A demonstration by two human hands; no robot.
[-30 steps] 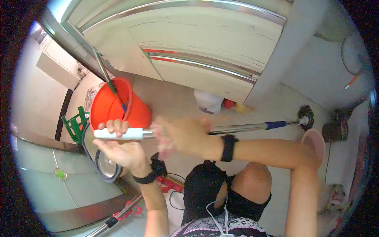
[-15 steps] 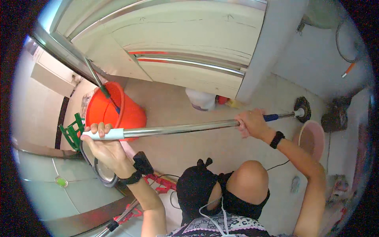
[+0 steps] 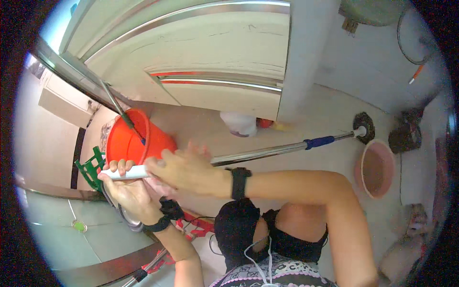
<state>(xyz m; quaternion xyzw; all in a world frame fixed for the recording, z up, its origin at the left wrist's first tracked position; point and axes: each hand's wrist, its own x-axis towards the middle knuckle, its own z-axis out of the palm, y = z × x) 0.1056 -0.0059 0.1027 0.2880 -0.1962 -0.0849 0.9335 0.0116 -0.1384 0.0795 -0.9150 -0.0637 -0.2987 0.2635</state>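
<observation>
A mop with a long steel pole [image 3: 258, 154], a white grip [image 3: 126, 172] and a blue collar [image 3: 319, 142] stretches across the view. Its dark round head [image 3: 364, 128] lies on the floor at the far right. My left hand [image 3: 125, 184] is closed around the white grip at the left end. My right hand [image 3: 189, 172] is wrapped over the pole just beside the left one, where grip and steel meet. Its fingers are slightly blurred, and it hides part of the pole.
An orange-red bucket [image 3: 162, 136] holding a second pole [image 3: 114, 100] stands at left, beside a green plastic frame [image 3: 91, 167]. A pink basin [image 3: 366, 179] sits near the mop head. Pale cabinets [image 3: 220, 95] line the far side. A white container [image 3: 238, 124] stands beneath them.
My right hand has slid left along the pole, from near the blue collar to beside my left hand. The left hand keeps its hold on the white grip. The view has shifted slightly.
</observation>
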